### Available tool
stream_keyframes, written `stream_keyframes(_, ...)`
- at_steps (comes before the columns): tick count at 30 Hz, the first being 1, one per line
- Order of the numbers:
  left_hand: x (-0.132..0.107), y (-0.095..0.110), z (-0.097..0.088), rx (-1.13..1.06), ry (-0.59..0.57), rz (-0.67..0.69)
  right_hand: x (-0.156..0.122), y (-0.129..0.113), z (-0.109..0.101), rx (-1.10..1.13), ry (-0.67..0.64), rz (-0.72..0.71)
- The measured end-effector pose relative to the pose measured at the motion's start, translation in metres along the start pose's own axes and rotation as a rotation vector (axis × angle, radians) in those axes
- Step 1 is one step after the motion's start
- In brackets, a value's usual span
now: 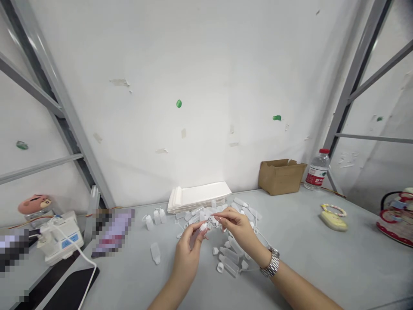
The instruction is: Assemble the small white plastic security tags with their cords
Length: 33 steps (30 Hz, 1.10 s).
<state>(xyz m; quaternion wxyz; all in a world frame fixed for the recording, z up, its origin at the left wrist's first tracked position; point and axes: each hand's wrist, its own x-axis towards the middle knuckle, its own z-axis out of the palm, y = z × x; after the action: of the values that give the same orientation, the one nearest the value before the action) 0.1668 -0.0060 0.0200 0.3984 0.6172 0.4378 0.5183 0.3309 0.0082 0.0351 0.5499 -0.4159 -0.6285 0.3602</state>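
So the left hand (188, 245) is pinching a small white piece (203, 227), right hand (237, 221) just beside it, can't tell if gripping anything tbh.

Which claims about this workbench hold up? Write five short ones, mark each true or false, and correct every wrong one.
1. The cardboard box stands left of the large clear bottle in the picture. True.
2. The large clear bottle's cap is blue. False: it is red.
3. The left hand holds a small white piece. True.
4. The right hand lies flat on the table. False: its fingers are bent, close to the left hand.
5. A metal watch circles the right wrist. True.
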Motion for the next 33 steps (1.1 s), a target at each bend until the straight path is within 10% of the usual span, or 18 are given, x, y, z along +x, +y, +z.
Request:
stream_keyframes(19, -0.001, -0.004, 0.002, -0.011, -0.033, 0.006, -0.007, -0.007, 0.007, -0.066, 0.004, -0.029)
stream_keyframes(33, 0.041, -0.016, -0.057, -0.008, 0.553, 0.002, 0.0, -0.006, 0.006, 0.079, 0.069, 0.16)
